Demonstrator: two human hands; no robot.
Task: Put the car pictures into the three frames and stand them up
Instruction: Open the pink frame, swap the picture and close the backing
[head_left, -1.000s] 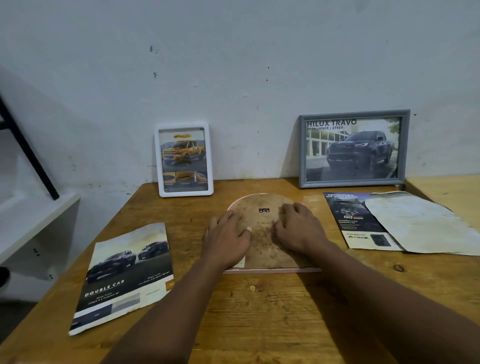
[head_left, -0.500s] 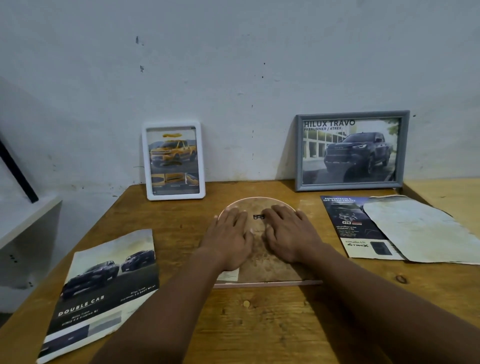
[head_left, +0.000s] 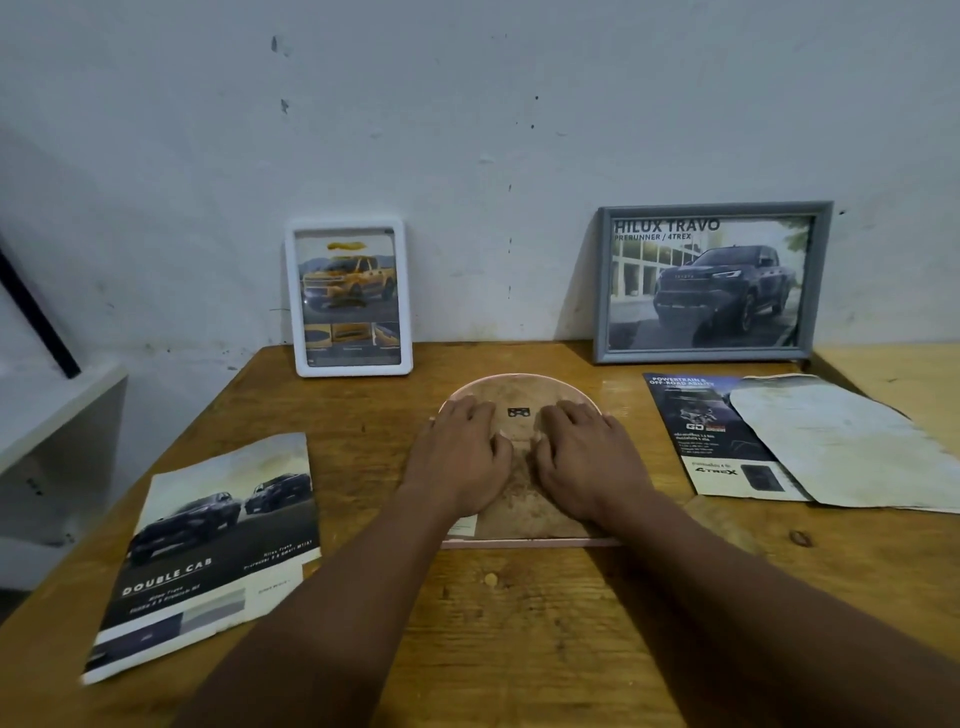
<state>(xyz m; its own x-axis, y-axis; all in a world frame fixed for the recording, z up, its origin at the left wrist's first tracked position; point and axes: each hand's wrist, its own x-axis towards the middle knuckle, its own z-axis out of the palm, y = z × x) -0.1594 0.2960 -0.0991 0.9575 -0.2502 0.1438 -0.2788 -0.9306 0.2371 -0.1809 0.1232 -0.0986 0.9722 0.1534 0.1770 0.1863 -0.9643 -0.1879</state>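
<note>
At the centre of the table (head_left: 519, 623), the arched pink frame (head_left: 519, 543) is laid face down with its brown backing board (head_left: 519, 499) turned upward, a position judged to suit seating the back before the frame is stood up. Both hands are set on that board, the left hand (head_left: 460, 462) at its 9 o'clock side and the right hand (head_left: 587, 462) at its 3 o'clock side; the fingers are spread and pressed down, and nothing is gripped by either. The small black hanger (head_left: 518, 412) is left bare between them. A pale paper corner is seen at the board's 7 o'clock edge, possibly the picture's, but what lies under the board cannot be told. At 11 o'clock the white frame (head_left: 353, 368) is leaned upright against the wall (head_left: 519, 156) with a yellow pickup picture in it, and at 1 o'clock the grey frame (head_left: 701, 355) likewise, with a dark pickup picture in it. Loose on the table, a Double Cab brochure (head_left: 208, 551) lies at 8 o'clock; a dark leaflet (head_left: 701, 431) at 2 o'clock is partly overlapped by a pale sheet (head_left: 841, 447).
</note>
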